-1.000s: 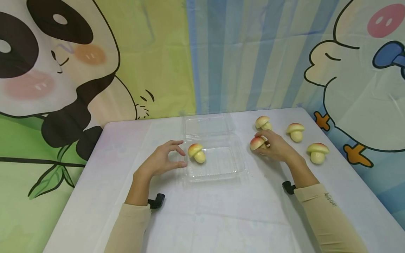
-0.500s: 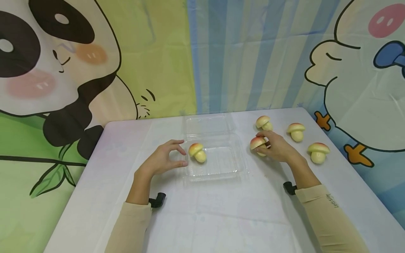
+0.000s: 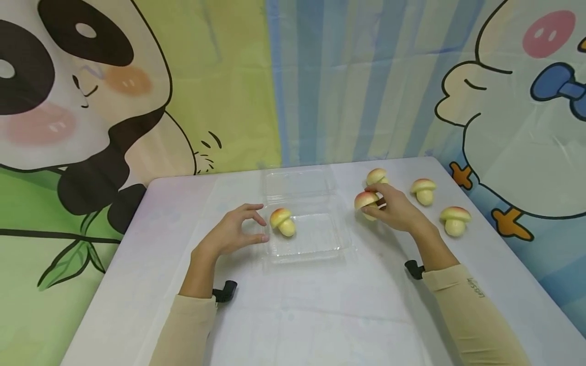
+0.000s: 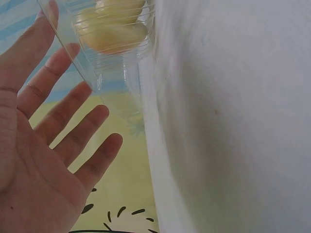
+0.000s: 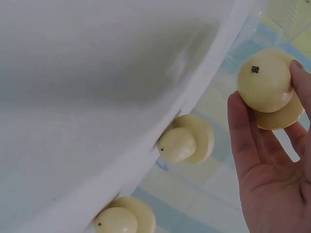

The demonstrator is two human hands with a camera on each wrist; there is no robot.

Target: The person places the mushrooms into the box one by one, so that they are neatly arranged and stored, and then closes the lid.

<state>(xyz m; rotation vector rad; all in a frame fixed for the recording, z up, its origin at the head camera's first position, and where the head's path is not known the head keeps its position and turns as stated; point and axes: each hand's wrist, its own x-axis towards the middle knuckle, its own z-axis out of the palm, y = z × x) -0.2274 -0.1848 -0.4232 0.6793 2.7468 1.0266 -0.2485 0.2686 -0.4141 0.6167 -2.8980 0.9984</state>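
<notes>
While right hand (image 3: 396, 207) pinches toy mushroom (image 3: 363, 199) between thumb and fingers, lifted off white tabletop (image 3: 316, 315), left hand (image 3: 231, 233) spreads wide, thumb and fingers apart in loose C. Left fingertips at left edge of clear plastic container (image 3: 320, 234); whether they press it, cannot tell. Container lid (image 3: 299, 183) folded back; tilted mushroom (image 3: 283, 222) inside, toward left end. Toy mushroom in right hand between container and three more mushrooms (image 3: 455, 221) on table's right side.
</notes>
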